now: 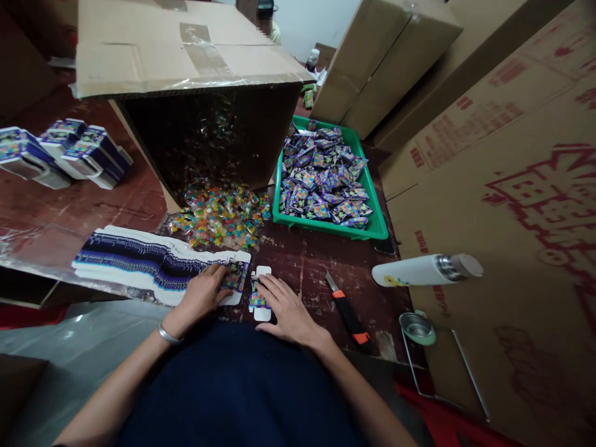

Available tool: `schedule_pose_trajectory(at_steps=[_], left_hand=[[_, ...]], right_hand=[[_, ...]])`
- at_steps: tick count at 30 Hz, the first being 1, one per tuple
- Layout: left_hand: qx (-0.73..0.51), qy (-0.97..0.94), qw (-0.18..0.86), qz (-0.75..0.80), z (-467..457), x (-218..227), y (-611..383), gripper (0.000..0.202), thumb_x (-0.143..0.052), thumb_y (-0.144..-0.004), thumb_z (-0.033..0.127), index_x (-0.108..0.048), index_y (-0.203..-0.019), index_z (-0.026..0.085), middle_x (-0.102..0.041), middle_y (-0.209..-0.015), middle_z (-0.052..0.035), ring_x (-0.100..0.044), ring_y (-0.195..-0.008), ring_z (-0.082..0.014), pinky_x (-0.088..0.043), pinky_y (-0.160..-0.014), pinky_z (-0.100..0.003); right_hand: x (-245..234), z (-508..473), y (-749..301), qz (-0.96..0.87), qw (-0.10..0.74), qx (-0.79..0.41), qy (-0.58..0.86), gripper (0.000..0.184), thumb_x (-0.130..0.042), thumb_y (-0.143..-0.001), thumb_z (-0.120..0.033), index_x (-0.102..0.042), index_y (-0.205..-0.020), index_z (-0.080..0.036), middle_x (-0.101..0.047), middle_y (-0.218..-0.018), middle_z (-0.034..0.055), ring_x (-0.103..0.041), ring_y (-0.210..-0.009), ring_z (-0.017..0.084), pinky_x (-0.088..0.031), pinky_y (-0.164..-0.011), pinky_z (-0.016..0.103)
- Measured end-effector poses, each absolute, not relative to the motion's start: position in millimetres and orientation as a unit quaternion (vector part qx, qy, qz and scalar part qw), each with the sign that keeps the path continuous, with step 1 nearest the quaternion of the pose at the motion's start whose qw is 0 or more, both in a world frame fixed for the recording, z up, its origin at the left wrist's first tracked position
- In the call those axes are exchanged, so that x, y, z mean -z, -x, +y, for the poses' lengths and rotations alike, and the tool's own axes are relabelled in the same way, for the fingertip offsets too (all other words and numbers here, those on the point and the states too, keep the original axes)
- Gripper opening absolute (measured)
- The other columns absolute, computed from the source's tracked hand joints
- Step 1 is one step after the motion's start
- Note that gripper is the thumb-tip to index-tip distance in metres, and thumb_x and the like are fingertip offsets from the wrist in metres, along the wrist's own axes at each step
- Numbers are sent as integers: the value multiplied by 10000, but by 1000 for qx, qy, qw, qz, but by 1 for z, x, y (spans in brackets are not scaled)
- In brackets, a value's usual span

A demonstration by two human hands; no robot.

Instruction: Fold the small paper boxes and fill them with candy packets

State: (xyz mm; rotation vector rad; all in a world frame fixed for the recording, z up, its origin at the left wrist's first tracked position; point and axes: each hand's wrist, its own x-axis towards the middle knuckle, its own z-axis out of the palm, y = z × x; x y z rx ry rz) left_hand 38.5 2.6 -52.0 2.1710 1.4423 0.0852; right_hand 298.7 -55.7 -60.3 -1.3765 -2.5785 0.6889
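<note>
Two hands: both palm-down, fingers spread, neither pinching anything.
Left hand [202,292]: fingertips press on the end of the fanned stack of flat cartons [139,261], which trails off to its left.
Right hand [286,310]: fingers rest on the loose carton blank [257,302].
Blank's lie: between the hands, just right of the stack, long axis pointing away from the body; right hand nearer.

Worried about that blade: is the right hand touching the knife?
Apart. The head view shows bare table between the right hand and the knife.
</note>
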Motion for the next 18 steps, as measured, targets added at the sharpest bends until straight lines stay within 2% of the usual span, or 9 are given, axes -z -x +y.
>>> schedule_pose_trajectory(at_steps=[4,8,11,14,16,18], left_hand=[[-126,-766,318,545,-1,43,-39,223,-649,-885,284,-643,-1088,191,-689,-1106,-107,-656,-1001,-279,-498,-844,-346],[-270,-682,392,556,-11,30,-30,194,-599,-923,352,-643,-1029,195,-706,-993,-70,-638,-904,-232,-469,-849,-337],[-308,-645,413,564,-26,27,-21,225,-535,-952,386,-630,-972,182,-701,-926,-59,-627,-836,-204,-475,-770,-309],[-308,-618,485,537,-46,34,-19,291,-523,-946,424,-616,-839,170,-652,-718,-16,-585,-638,-155,-454,-598,-258],[-292,-593,560,499,-59,42,-23,329,-544,-928,461,-597,-794,166,-626,-666,3,-555,-567,-128,-431,-551,-237],[-277,-555,638,457,-72,48,-30,343,-586,-897,485,-582,-782,162,-620,-673,8,-549,-564,-113,-421,-559,-228]], right_hand=[[59,-64,-294,-859,58,-210,464,961,-845,-725,-404,-371,-1531,-180,-331,-1608,171,-257,-1506,340,-255,-1220,580],[62,-79,-288,-863,66,-177,468,904,-847,-726,-355,-423,-1504,-176,-369,-1588,176,-316,-1476,362,-296,-1198,598],[71,-94,-285,-864,115,-150,466,684,-773,-815,-302,-521,-1436,-163,-462,-1529,174,-399,-1434,346,-381,-1167,560],[79,-108,-285,-867,188,-130,443,452,-605,-939,-197,-574,-1390,-201,-591,-1419,127,-493,-1377,279,-459,-1129,490],[83,-113,-284,-865,207,-127,439,492,-596,-943,-191,-533,-1430,-224,-609,-1401,105,-520,-1353,270,-479,-1114,483],[85,-116,-282,-861,203,-127,449,610,-665,-901,-224,-470,-1479,-227,-582,-1430,106,-517,-1347,294,-476,-1113,507]])
